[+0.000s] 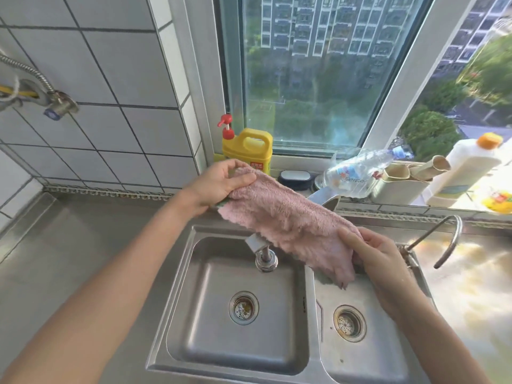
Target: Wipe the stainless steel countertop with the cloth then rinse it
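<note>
Both grips pinching the fluffy pink cloth (288,217): left hand (221,181) and right hand (379,259) stretch it flat over the shiny steel double sink (177,286), faucet (263,253) underneath.

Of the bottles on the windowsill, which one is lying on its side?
The clear plastic bottle with the blue cap. The yellow pump bottle and the white orange-capped bottle both stand upright.

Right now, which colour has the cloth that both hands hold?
Pale pink. The cloth shows best in the head view, stretched above the sink.
</note>
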### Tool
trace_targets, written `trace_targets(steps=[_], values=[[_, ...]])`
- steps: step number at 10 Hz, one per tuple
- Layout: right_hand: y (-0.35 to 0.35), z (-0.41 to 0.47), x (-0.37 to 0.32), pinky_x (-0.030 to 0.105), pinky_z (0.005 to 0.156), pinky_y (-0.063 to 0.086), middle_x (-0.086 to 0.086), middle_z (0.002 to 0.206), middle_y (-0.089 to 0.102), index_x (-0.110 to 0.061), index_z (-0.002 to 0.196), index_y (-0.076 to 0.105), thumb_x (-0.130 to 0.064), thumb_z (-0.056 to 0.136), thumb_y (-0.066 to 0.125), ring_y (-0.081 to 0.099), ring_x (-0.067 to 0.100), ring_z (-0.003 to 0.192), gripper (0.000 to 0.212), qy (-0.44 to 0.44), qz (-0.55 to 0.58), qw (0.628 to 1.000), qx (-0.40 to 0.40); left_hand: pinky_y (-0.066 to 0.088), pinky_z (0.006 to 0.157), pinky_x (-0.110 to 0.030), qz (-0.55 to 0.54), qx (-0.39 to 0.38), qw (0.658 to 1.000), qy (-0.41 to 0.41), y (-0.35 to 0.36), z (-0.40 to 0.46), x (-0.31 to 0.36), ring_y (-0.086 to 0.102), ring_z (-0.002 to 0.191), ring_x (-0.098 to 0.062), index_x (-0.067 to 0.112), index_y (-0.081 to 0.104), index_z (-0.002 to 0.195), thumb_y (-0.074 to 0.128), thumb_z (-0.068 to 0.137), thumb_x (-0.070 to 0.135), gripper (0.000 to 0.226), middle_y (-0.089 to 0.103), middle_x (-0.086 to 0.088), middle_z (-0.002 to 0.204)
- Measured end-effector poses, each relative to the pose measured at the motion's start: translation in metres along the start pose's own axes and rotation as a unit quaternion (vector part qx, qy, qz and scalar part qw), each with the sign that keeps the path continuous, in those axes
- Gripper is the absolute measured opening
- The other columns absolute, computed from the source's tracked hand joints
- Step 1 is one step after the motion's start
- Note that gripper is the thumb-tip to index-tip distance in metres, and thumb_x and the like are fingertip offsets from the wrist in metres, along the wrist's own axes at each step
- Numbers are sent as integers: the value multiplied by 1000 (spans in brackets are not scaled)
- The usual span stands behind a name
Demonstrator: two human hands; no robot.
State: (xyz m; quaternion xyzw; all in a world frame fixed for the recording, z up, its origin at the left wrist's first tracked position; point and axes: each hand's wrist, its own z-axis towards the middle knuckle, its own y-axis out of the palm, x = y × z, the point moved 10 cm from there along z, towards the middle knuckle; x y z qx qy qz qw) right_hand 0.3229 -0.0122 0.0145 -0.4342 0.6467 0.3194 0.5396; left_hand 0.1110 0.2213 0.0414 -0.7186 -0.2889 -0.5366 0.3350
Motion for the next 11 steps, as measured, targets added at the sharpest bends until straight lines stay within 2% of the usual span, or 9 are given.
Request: trace_targets(steps=[1, 2, 3, 5, 6, 8, 9, 10, 11], values=[[-3, 9, 37, 47, 73, 51, 32, 99, 72, -5, 99, 74, -29, 98, 68, 66, 26, 77, 25, 41, -82, 996, -14, 59, 89, -37, 145, 50, 988, -7, 10, 11, -13, 71, 109, -27, 10, 64, 115, 73, 94, 25, 27, 74, -3, 112], [2, 16, 41, 33, 85, 57, 7, 104, 78, -12, 116, 70, -24, 96, 72, 73, 11, 92, 23, 24, -155, 987, -39, 45, 88, -20, 288, 103, 951, 44, 14, -3, -7, 64, 107, -3, 22, 63, 111, 73, 93, 34, 24, 67, 12, 116], [2, 29, 11, 30, 93, 55, -5, 109, 73, -18, 121, 65, -30, 90, 78, 70, 8, 103, 36, -52, -207, 977, 6, 41, 77, -1, 296, 118, 940, 126, 29, -38, 12, 61, 94, 11, 28, 66, 97, 72, 91, 44, 19, 68, 19, 102], [33, 51, -54, 23, 66, 48, -10, 78, 66, -24, 96, 64, -45, 92, 71, 61, 6, 72, 23, -181, -349, 919, 41, 48, 73, -16, 417, 108, 884, 183, 73, -94, 19, 59, 88, -1, 34, 63, 95, 70, 78, 70, 41, 60, 18, 99], [48, 57, -66, 32, 67, 41, -6, 76, 59, -18, 89, 64, -39, 96, 69, 54, 11, 71, 23, -211, -417, 884, 14, 51, 83, -28, 428, 142, 867, 212, 74, -102, 27, 59, 96, -7, 29, 68, 97, 73, 84, 55, 30, 62, 15, 101], [47, 61, -73, 26, 64, 39, -8, 76, 58, -18, 84, 63, -35, 97, 69, 53, 7, 71, 22, -233, -404, 884, 19, 55, 82, -32, 360, 147, 895, 217, 57, -102, 32, 63, 90, -6, 28, 73, 92, 76, 87, 45, 18, 67, 15, 91], [43, 64, -64, 31, 66, 48, -3, 75, 63, -18, 84, 67, -37, 94, 73, 58, 13, 71, 23, -205, -392, 897, 2, 57, 79, -32, 358, 119, 907, 186, 62, -101, 20, 63, 90, -3, 31, 71, 94, 73, 86, 53, 24, 65, 16, 96], [42, 62, -66, 20, 58, 43, 0, 71, 64, -21, 83, 68, -42, 92, 75, 52, 10, 62, 24, -188, -350, 918, -9, 56, 80, -26, 361, 126, 906, 182, 56, -101, 16, 63, 92, -1, 34, 68, 96, 67, 87, 62, 30, 65, 19, 97], [33, 54, -82, 31, 67, 50, 5, 76, 69, -20, 86, 70, -36, 91, 75, 61, 18, 69, 18, -199, -327, 923, -34, 54, 83, -20, 303, 134, 929, 165, 42, -105, 12, 64, 95, 0, 32, 70, 97, 68, 91, 55, 24, 67, 19, 95]])
